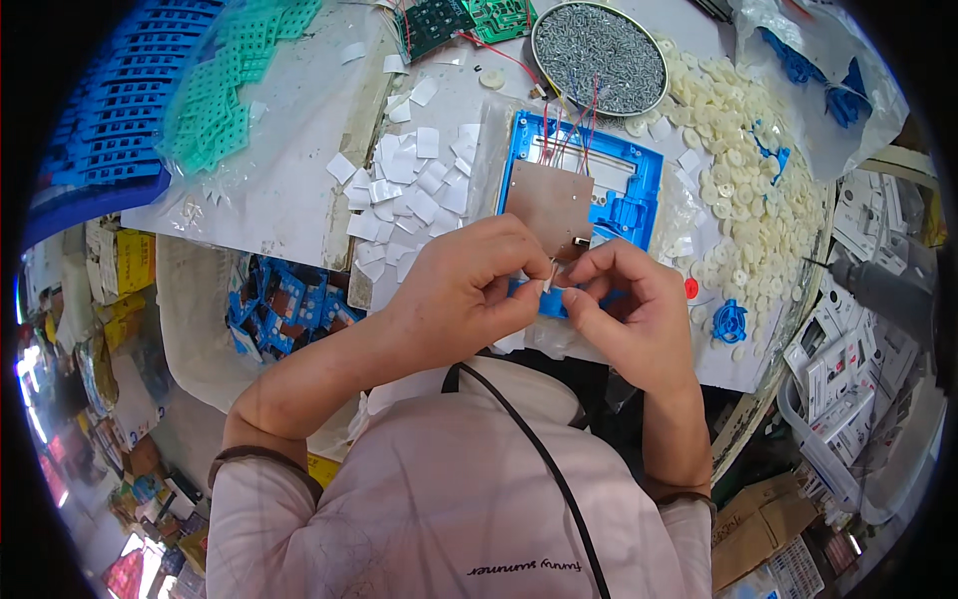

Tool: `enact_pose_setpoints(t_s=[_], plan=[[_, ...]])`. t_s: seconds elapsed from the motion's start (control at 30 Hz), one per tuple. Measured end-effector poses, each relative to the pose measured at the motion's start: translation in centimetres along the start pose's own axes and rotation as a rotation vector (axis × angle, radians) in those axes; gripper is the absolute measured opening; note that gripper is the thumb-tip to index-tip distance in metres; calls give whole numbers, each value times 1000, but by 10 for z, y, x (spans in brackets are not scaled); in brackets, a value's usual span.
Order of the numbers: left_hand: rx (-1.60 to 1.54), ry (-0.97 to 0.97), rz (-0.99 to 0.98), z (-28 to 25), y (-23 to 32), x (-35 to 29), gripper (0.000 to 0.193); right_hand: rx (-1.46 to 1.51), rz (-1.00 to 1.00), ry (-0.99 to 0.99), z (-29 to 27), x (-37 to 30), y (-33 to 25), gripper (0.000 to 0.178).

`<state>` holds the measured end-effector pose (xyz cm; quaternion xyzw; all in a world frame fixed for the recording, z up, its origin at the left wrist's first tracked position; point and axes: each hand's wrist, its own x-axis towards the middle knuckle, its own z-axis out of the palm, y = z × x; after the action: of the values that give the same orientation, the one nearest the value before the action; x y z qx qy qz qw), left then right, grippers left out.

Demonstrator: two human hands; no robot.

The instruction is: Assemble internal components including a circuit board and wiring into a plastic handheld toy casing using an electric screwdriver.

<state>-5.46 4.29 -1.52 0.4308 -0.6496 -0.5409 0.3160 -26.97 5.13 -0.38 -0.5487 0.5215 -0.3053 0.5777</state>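
Observation:
In front of me lies a blue plastic housing point(649, 190), with a brown circuit board point(547, 205) resting over its left part and red and dark wires rising from the board's far edge. Over the near edge of the housing, my left hand point(477, 285) pinches a small white piece point(548, 281) between thumb and forefinger. My right hand point(634, 309) meets it from the other side, thumb and forefinger curled together at the same piece. What kind of piece it is cannot be made out, and the fingertips partly cover it.
White square stickers point(429, 175) lie scattered left of the housing. A round tray of screws point(599, 60) stands behind it; cream plastic discs point(738, 190) spread along the right. Green boards point(499, 18), teal plastic parts point(225, 100) and a bin of blue parts point(205, 329) lie farther out.

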Motion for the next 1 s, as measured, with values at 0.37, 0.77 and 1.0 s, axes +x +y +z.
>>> enact_pose_setpoints(t_s=[0.37,0.77,1.0], plan=[[-170,-38,-200,1,1,-1,6,-6,-110,36,4,5,4,9],[-357,-142,-354,-2,0,1,10,-57,-57,130,14,-7,1,7],[-573,-232,-559,-9,6,9,14,-5,-53,125,14,-9,5,5]])
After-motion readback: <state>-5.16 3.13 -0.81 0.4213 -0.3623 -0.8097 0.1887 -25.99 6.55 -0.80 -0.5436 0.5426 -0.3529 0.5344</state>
